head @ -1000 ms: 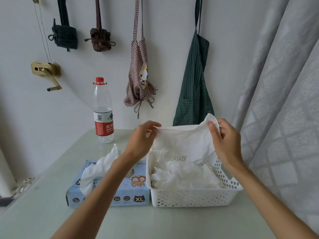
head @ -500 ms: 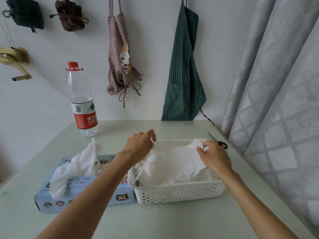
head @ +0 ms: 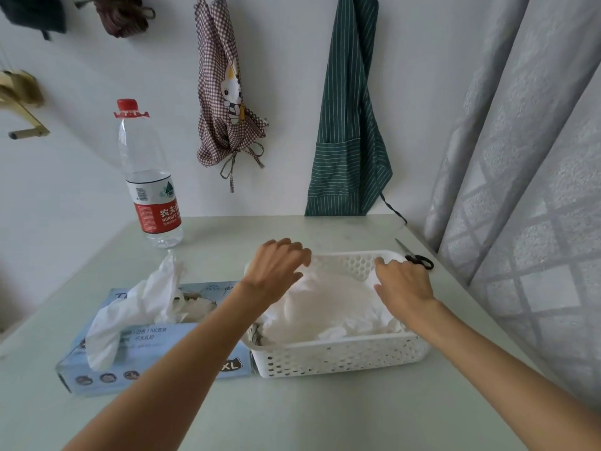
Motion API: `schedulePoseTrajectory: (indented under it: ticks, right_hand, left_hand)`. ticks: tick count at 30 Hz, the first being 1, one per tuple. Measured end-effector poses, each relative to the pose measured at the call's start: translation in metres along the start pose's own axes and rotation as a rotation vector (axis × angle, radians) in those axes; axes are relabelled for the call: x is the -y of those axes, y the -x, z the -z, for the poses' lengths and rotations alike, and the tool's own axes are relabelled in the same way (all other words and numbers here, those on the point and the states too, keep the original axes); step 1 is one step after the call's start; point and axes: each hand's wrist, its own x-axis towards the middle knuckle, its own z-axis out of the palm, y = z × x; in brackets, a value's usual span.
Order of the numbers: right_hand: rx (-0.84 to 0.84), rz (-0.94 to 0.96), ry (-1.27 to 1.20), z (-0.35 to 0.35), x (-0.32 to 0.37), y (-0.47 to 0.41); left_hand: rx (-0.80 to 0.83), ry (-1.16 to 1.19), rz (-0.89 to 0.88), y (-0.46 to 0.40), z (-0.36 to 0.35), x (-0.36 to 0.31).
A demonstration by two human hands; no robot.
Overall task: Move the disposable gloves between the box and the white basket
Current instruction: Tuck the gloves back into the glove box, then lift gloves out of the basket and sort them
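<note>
white perforated plastic basket (head: 338, 356) | white thin gloves (head: 328, 307) | pale blue cardboard box (head: 156, 362) | green pinstriped apron (head: 349, 125) — maroon gingham apron (head: 221, 92) | clear bottle (head: 148, 177) — red cap, red label

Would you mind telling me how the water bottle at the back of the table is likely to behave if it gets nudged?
The water bottle stands tall and narrow, so it would probably tip rather than slide. It looks nearly empty, hence likely light and easily knocked. Once on its side, its round body would probably roll across the smooth table.
</note>
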Motion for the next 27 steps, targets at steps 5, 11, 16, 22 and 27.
schedulePoseTrajectory:
  ticks: [5,11,16,22,27]
  right_hand:
    - [-0.093,-0.005,-0.355,0.018,-0.01,0.007]
    - [0.608,0.217,-0.571,0.009,0.002,0.002]
    - [0.651,0.199,-0.652,0.004,-0.009,0.001]
    - [0.45,0.249,-0.835,0.031,-0.017,0.01]
    - [0.742,0.259,-0.624,0.051,0.012,0.012]
  left_hand:
    - [0.127,0.361,0.208,0.013,0.029,-0.001]
    - [0.401,0.063,0.175,0.015,0.034,-0.013]
    - [0.523,0.031,0.11,0.023,0.043,0.006]
    - [0.292,0.208,0.11,0.02,0.055,0.005]
    - [0.527,0.169,0.039,0.017,0.043,0.002]
